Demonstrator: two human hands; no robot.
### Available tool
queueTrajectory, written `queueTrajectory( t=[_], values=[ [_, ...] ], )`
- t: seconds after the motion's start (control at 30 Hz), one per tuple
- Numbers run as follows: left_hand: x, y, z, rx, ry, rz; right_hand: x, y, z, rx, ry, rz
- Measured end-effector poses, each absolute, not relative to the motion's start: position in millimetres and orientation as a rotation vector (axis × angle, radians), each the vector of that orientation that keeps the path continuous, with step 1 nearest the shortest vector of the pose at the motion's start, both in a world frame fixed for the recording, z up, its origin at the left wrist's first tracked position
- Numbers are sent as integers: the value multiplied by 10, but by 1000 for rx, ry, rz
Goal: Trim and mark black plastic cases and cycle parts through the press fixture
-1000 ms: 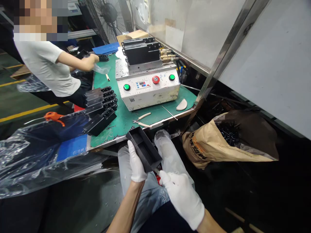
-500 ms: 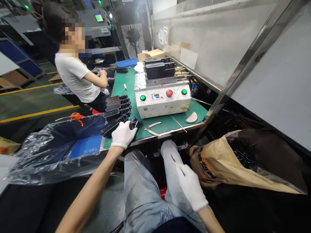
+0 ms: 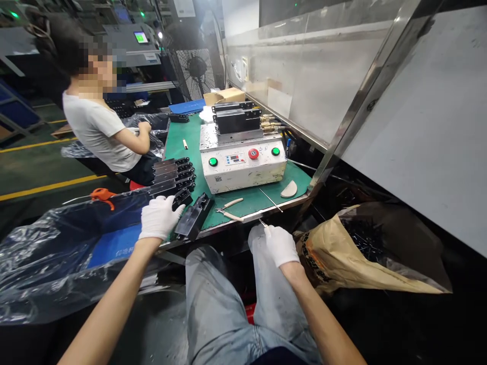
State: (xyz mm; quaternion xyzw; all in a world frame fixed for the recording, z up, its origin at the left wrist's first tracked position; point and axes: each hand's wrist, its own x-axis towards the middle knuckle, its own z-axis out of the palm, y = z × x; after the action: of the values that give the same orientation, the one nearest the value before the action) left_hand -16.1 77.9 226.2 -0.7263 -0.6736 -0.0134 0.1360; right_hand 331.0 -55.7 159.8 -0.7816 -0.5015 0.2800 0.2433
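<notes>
My left hand (image 3: 160, 219), in a white glove, is closed around the near end of a black plastic housing (image 3: 182, 198) at the table's left edge. Right beside it, another long black housing (image 3: 195, 217) lies slanted on the green mat. My gloved right hand (image 3: 280, 245) is above my right knee, its fingers closed on a slim knife-like tool (image 3: 263, 223) with the tip pointing up and left. Several more black housings (image 3: 173, 171) lie in a row beyond my left hand.
A white machine (image 3: 243, 170) with buttons carries black housings on top. Cutting pliers (image 3: 230, 209), a thin rod (image 3: 271, 199) and a pale half-disc (image 3: 289, 189) lie before it. A plastic-lined bin (image 3: 68, 289) is left, a paper sack (image 3: 335, 248) right. A co-worker (image 3: 99, 121) sits far left.
My left hand has moved left from the near black housing to the one beside it; the near housing now lies slanted on the mat. My right hand has risen from my thigh toward the table edge.
</notes>
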Motion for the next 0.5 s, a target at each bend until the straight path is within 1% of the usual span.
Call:
queueTrajectory(
  t=[0.17, 0.3, 0.37, 0.47, 0.5],
  values=[
    [-258, 899, 2262, -2173, -2040, 39, 3462, -335, 1519, -1822, -1061, 1109],
    [-306, 1000, 2278, -2245, -2138, 91, 3491, -157, 1438, -1663, -797, 1276],
    [-318, 1031, 2301, -2273, -2185, 62, 3515, -291, 1390, -1638, -714, 1303],
    [-377, 981, 2400, -2301, -2268, 1, 3584, -727, 1294, -1623, -677, 1288],
    [-411, 920, 2446, -2303, -2337, -125, 3608, -893, 1260, -1616, -684, 1282]
  ],
)
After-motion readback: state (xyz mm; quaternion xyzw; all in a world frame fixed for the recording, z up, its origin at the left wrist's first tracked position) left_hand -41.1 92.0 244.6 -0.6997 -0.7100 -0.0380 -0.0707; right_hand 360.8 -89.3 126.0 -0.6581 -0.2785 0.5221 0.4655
